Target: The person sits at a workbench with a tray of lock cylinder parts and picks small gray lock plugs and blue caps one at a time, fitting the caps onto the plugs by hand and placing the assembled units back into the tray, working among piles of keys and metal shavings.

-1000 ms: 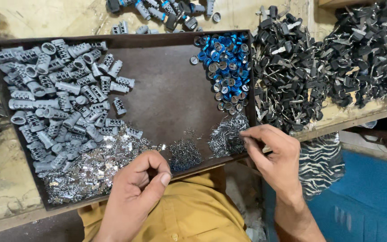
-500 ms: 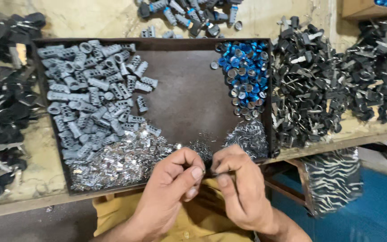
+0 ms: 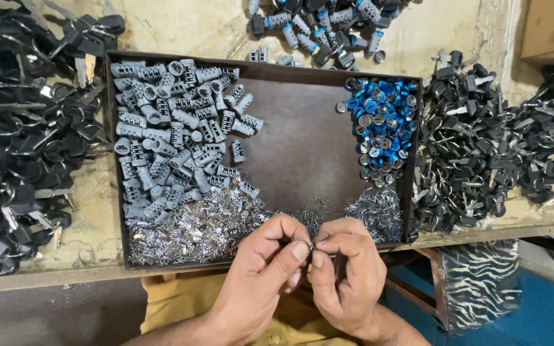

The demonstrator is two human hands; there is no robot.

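Grey metal cylinders (image 3: 174, 134) and blue caps (image 3: 383, 125) fill the brown tray (image 3: 302, 154).

You hold a tiny metal part (image 3: 311, 245) at 6 o'clock of the view, pinched between the fingertips of both hands just over the near rim of the tray (image 3: 302, 147). It is silvery and mostly hidden by your thumbs, so its shape cannot be told. Its kind lies just beyond at 12 o'clock from it: a heap of small bright metal bits (image 3: 370, 211) in the tray's near right corner.
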